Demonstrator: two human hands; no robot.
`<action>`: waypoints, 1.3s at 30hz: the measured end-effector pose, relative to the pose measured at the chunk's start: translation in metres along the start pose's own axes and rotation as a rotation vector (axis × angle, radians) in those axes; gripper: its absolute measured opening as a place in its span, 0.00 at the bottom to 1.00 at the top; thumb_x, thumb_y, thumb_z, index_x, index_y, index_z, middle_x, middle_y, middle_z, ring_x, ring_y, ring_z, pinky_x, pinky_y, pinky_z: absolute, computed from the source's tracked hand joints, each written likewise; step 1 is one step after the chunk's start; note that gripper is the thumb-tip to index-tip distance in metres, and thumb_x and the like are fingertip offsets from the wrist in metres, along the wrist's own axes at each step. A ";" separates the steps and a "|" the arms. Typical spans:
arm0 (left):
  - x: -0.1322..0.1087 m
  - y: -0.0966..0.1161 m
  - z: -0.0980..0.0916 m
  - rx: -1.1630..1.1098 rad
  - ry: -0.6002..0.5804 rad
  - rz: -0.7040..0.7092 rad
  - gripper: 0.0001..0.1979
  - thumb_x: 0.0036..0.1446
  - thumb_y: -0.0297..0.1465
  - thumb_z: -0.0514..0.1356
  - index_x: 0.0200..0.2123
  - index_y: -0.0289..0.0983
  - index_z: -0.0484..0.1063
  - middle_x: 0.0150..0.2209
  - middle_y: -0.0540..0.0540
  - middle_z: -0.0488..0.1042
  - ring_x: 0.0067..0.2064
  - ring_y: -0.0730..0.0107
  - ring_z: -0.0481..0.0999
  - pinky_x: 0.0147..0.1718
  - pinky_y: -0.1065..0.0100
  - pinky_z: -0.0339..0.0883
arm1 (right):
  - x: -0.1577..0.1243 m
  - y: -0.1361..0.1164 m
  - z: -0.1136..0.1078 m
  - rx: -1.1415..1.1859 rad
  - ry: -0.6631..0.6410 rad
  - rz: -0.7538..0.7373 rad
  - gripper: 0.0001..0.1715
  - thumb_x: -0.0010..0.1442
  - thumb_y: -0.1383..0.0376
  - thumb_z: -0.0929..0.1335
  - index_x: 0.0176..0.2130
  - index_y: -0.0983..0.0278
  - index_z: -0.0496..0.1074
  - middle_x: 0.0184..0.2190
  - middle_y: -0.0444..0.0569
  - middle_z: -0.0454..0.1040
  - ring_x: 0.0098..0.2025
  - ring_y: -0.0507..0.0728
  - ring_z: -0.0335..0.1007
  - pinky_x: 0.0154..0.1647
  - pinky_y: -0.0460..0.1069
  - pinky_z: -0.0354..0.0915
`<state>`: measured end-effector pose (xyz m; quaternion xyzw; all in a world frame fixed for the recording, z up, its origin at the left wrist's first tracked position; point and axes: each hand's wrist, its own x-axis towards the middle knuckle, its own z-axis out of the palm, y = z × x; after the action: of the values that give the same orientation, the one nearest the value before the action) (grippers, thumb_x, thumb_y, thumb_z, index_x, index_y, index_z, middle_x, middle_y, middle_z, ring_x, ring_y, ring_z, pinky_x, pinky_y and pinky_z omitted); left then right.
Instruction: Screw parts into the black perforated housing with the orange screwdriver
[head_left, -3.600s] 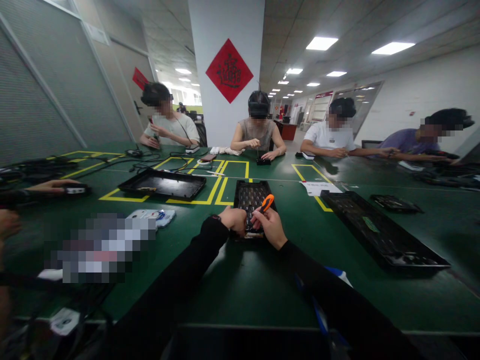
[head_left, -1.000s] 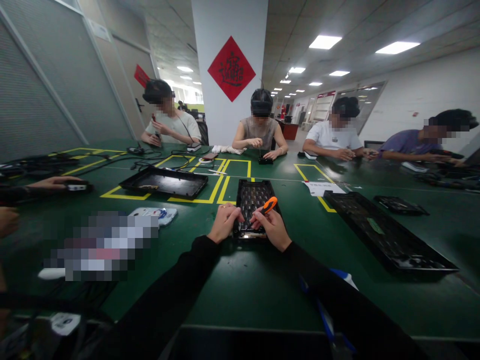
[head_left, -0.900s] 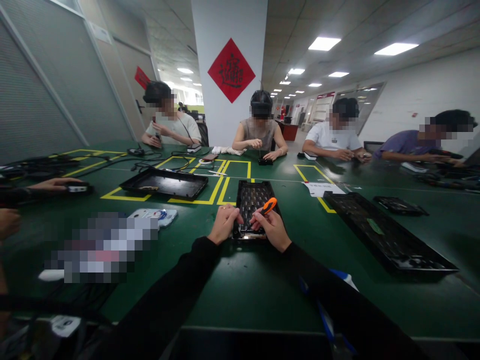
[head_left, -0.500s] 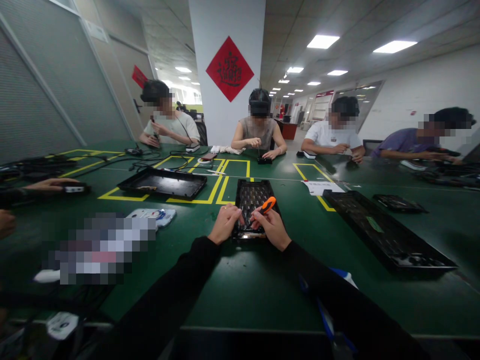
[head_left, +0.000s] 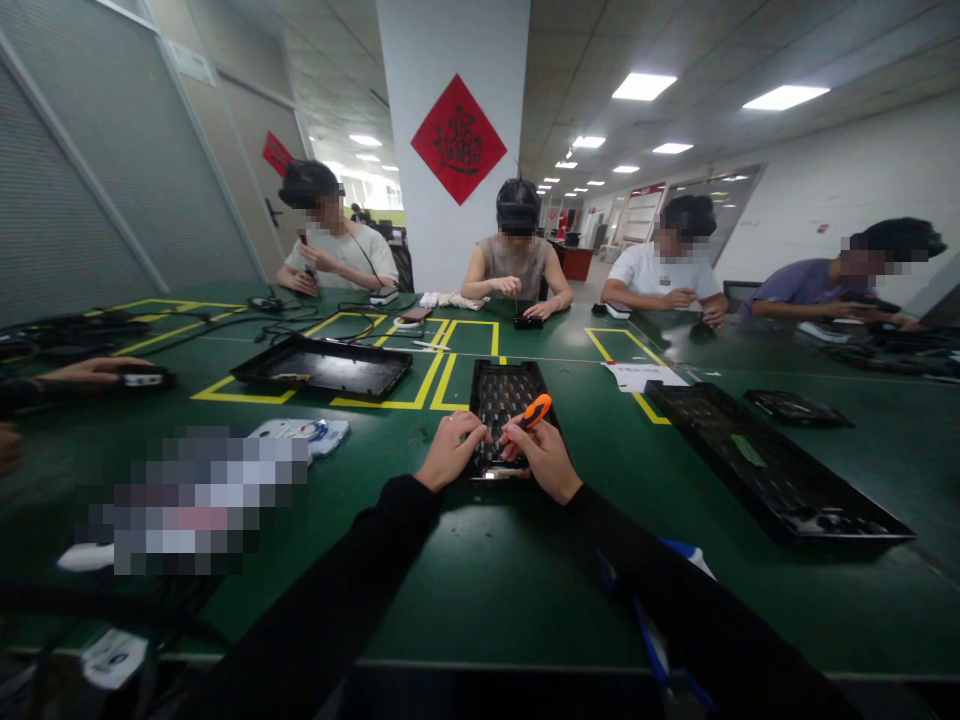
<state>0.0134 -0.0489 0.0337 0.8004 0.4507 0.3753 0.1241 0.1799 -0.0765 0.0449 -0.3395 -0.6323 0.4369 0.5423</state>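
A long black keyboard frame (head_left: 504,395) lies lengthwise on the green table (head_left: 480,580) in front of me. My left hand (head_left: 450,452) grips its near left corner, fingers curled over the edge. My right hand (head_left: 541,458) is closed on an orange-handled screwdriver (head_left: 534,411), whose tip points down into the frame's near end. Both my arms wear black sleeves.
Another black keyboard frame (head_left: 322,366) lies to the left inside yellow floor-tape lines, and a longer one (head_left: 765,465) to the right. Several people sit across the table working on small parts. A hand (head_left: 94,372) rests at the left. Cables trail over the far left.
My left hand shifted from a fist over the frame's near end to a grip on its left corner. The right hand and screwdriver stay nearly in place.
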 end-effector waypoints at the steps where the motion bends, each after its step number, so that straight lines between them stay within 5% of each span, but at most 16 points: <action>1: 0.000 0.000 0.000 0.009 0.002 -0.009 0.19 0.58 0.36 0.45 0.25 0.37 0.72 0.31 0.48 0.72 0.39 0.71 0.67 0.42 0.69 0.56 | 0.000 0.000 0.000 -0.001 -0.003 0.000 0.14 0.54 0.57 0.64 0.34 0.66 0.65 0.26 0.45 0.71 0.23 0.50 0.69 0.25 0.46 0.67; 22: -0.011 0.008 -0.007 -0.042 -0.038 0.087 0.21 0.60 0.36 0.41 0.30 0.36 0.71 0.29 0.49 0.71 0.35 0.72 0.66 0.40 0.68 0.54 | 0.002 -0.001 -0.002 -0.042 0.070 0.000 0.14 0.54 0.57 0.63 0.33 0.67 0.65 0.25 0.46 0.71 0.21 0.50 0.68 0.23 0.45 0.66; 39: -0.010 0.003 -0.005 -0.107 -0.097 0.154 0.13 0.54 0.38 0.53 0.30 0.37 0.73 0.29 0.48 0.73 0.33 0.72 0.67 0.38 0.68 0.57 | 0.003 0.001 0.000 -0.001 -0.030 0.005 0.14 0.55 0.57 0.63 0.34 0.66 0.64 0.25 0.45 0.70 0.23 0.50 0.67 0.25 0.46 0.66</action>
<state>0.0088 -0.0597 0.0339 0.8420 0.3608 0.3682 0.1590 0.1796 -0.0739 0.0451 -0.3346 -0.6398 0.4430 0.5315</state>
